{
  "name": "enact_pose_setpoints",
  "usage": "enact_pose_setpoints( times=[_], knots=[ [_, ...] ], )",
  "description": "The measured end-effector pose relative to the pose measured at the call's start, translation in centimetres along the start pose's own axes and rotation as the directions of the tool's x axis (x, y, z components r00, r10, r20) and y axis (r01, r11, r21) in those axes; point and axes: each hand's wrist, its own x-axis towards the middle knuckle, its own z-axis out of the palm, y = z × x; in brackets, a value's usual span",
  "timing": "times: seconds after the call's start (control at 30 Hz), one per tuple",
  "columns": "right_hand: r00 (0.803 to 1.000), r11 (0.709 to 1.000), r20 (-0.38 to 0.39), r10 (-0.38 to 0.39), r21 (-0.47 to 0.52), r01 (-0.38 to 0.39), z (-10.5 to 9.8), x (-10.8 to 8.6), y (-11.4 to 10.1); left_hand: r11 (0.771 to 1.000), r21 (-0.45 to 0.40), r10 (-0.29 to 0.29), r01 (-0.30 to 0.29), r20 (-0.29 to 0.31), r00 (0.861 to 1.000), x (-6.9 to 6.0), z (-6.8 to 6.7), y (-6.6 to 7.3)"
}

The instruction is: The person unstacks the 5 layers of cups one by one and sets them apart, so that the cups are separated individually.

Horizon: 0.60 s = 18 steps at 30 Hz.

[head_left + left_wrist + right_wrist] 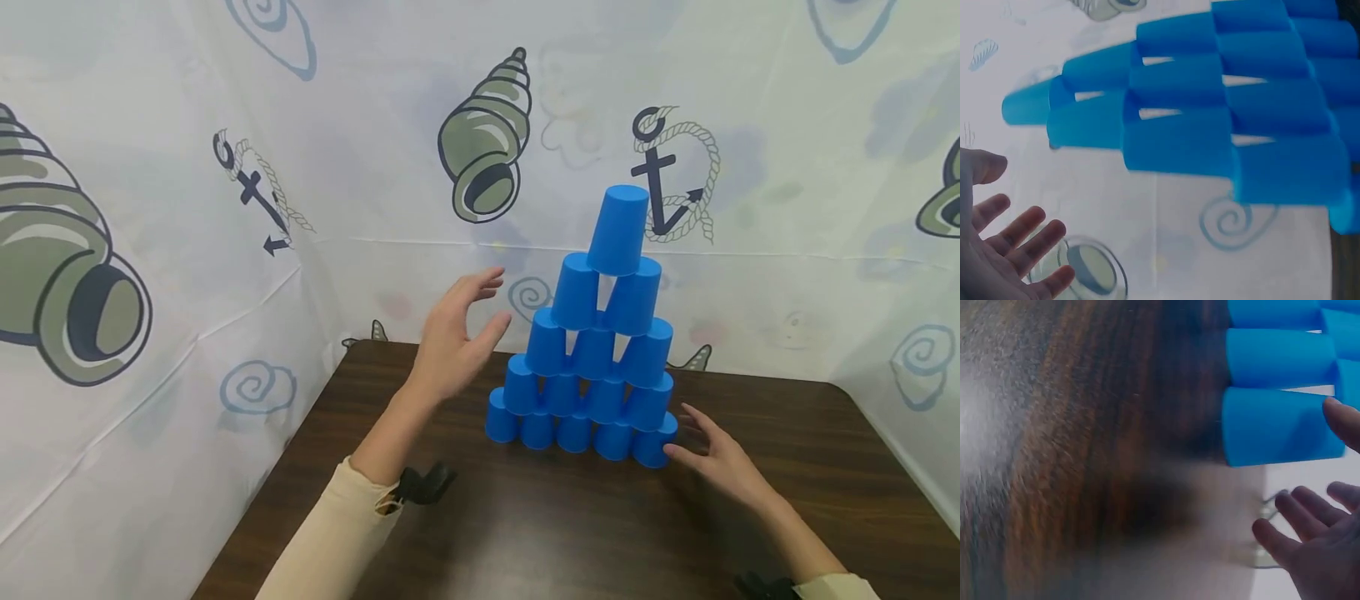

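Operating remotely. I've got a blue cup pyramid (592,354) on the dark wood counter (525,533), right of centre in the head view: five tiers, 5-4-3-2-1, every cup mouth-down.

Key relation: the pyramid lies between the two hands. Left hand (453,337) is up off the counter, out to the left of the upper tiers; from its fingers the cups lie to the right, with a visible gap. Right hand (720,462) is low, at the right end of the base; from its fingers the cups lie to the left. Right hand is nearer, by my read: thumb overlaps the edge of the bottom-right cup (649,446). Can't tell if that's contact.

Long axis: base row runs across the counter, its right end closer to me. Each cup's own axis is upright, and the top cup (619,229) sits over the joint of the two below.

Fingers: both hands have them spread apart, clamped on nothing.

Labels: none I can read. Cups are plain blue. Wall cloth (375,167) carries shell, anchor and swirl prints, no lettering I can make out.
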Motion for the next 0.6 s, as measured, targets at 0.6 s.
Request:
enact_pose_setpoints(
  times=[0.6],
  knots=[
    [0.999,0.999,-0.037,0.038,0.026,-0.037,2.5,1.3,2.3,0.987,-0.021,-0.15,0.159,0.225,0.963,9.1,5.7,3.6]
  ],
)
